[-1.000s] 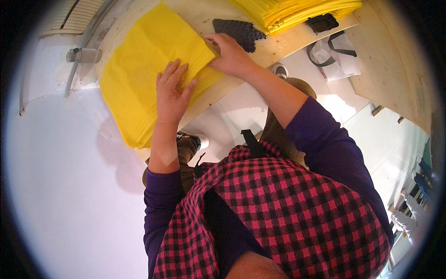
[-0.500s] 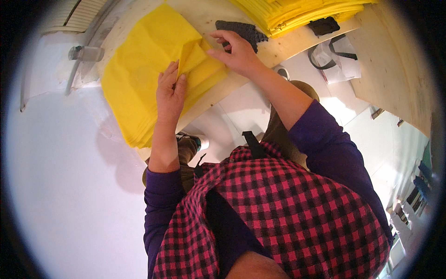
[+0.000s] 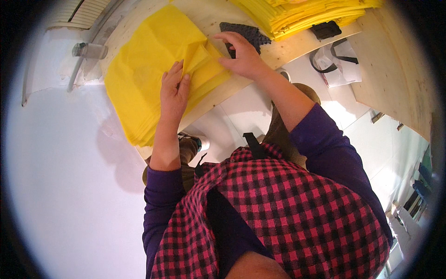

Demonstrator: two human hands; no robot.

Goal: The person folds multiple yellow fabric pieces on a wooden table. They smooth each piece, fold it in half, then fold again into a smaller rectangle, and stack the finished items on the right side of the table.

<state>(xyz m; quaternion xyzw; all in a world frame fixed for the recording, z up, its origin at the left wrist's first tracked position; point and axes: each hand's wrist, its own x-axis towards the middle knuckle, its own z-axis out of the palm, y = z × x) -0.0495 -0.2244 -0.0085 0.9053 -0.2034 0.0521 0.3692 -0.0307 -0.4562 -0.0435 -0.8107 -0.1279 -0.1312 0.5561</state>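
A stack of thin yellow fabric sheets (image 3: 139, 79) lies on the wooden table, its lower-left edge showing several layers. My left hand (image 3: 174, 93) rests on the stack with its fingers stretched out and thumb apart, beside a raised crease in the top sheet. Over the stack's right edge is my right hand (image 3: 244, 56), its fingers curved and spread from the thumb, with nothing visible in it. Just beyond those fingers lies a dark grey textured cloth (image 3: 253, 38), partly hidden by the hand.
A taller pile of folded yellow fabric (image 3: 306, 18) stands at the far right, with a black flat object (image 3: 326, 30) by it. The wooden tabletop (image 3: 288, 53) curves toward me. Below it, a white bag with black handles (image 3: 341, 69) sits near a wooden panel (image 3: 395, 69). A clear jar (image 3: 93, 51) is at left.
The raised fold by my left hand lies a little flatter and wider. Both hands stay almost in place, and the whole view has shifted slightly.
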